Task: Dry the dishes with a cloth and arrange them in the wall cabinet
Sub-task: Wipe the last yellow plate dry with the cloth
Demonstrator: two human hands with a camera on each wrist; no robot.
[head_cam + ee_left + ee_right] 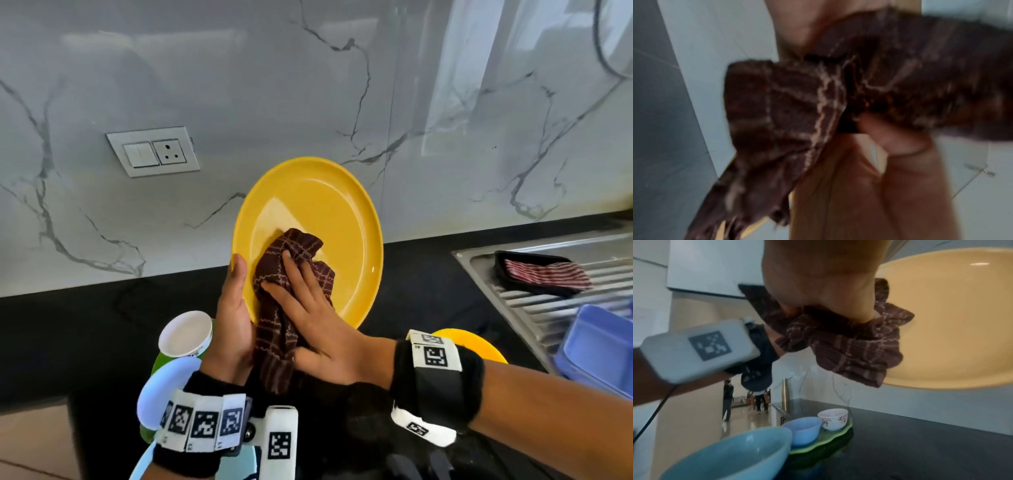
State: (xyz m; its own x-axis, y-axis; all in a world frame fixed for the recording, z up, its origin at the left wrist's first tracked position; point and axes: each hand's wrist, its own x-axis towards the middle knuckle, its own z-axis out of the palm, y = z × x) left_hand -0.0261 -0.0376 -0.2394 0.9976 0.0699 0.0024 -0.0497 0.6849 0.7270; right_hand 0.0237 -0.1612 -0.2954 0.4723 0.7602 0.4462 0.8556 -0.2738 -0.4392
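Head view, yellow plate (329,219) tilted up, cloth (291,274) pressed

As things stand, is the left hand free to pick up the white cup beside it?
Probably not: the left hand grips the yellow plate by its rim while the right hand wipes. The white cup sits nearby, unobstructed.

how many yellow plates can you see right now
2. One yellow plate is held up, the cloth against it. A second yellow plate peeks from behind the right wrist; others may be hidden.

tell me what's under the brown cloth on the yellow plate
The brown cloth lies on the yellow plate, pressed by the right hand. The plate surface beneath it is covered.
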